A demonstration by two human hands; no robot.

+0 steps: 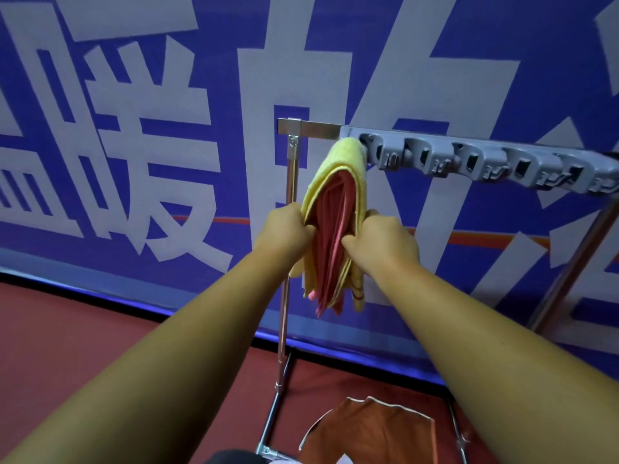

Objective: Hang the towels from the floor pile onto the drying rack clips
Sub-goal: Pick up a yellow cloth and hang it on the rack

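A yellow towel [336, 159] with a pink inner face hangs folded from the left end of the drying rack's grey clip bar [485, 162]; whether the end clip has caught it cannot be told; it looks soft, light and limp, best gripped on the bunched fold just under the clip; the left hand [284, 229] and right hand [382, 239] curl their fingers round its two side edges at mid-height; an orange towel [368, 433] lies on the floor inside the rack's base frame [269, 426].
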